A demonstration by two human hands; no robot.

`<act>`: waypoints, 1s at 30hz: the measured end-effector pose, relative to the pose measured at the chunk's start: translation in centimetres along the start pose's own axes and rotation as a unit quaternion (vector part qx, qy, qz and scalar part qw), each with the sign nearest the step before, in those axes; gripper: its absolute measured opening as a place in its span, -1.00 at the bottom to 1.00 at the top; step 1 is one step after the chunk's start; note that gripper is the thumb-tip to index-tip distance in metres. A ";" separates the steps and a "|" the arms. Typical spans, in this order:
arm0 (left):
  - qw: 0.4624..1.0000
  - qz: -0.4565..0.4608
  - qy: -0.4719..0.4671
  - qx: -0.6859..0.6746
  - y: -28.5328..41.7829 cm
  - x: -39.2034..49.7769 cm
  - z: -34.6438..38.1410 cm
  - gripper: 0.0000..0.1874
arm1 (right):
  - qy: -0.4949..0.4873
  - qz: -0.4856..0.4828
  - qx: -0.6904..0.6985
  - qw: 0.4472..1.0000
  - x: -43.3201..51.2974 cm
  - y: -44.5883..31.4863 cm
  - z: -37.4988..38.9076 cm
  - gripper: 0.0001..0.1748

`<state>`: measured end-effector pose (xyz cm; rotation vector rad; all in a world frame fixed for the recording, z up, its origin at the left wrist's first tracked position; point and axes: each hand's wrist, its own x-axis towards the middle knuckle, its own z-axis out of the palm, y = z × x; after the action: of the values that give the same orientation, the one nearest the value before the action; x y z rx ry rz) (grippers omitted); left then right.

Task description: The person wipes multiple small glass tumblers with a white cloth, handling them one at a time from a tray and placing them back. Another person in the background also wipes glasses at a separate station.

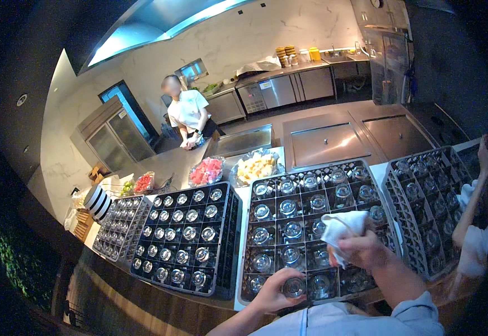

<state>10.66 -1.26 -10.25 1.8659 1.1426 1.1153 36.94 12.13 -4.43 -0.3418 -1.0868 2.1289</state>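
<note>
My left hand (275, 290) grips a clear glass (293, 288) at the near edge of a dark plastic glass rack (245, 250). A folded white cloth (344, 227) is bunched in my right hand (363, 248), which is above the right half of the same rack. Clear glasses stand upside down in most of the rack's compartments, such as the glass (321, 285) just right of my left hand. My right hand and the cloth hide several compartments beneath them.
More racks of glasses (232, 239) stand to the left, and another rack (412, 227) to the right, beside a co-worker's arm (472, 210). Behind them are bowls of watermelon pieces (206, 170) and yellow fruit (257, 167). Another person (187, 111) stands across the counter.
</note>
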 end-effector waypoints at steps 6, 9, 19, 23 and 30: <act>0.994 -0.075 -0.019 0.074 -3.1 -2.1 0.4 -0.37 | 0.044 0.076 -0.112 0.990 0.7 0.0 0.2 -0.53; 0.987 -0.051 -0.066 0.136 0.8 0.6 -0.8 -0.37 | -0.186 0.048 -0.084 0.978 -2.6 -1.9 0.7 -0.10; 0.961 -0.080 -0.112 0.240 1.1 1.0 -0.1 -0.39 | -0.244 0.134 0.045 0.959 -2.2 7.9 -0.6 -0.21; 0.961 -0.117 -0.127 0.215 1.9 0.9 -0.3 -0.40 | -0.041 0.093 0.137 0.985 -1.7 4.5 2.2 -0.47; 0.965 -0.116 0.017 -0.235 1.8 2.5 -1.5 0.02 | 0.049 0.100 0.148 0.983 0.5 2.2 4.9 -0.48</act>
<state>10.51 0.47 -7.27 1.3186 0.9780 1.1644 33.06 8.67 -3.13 -0.4227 -0.6905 2.3827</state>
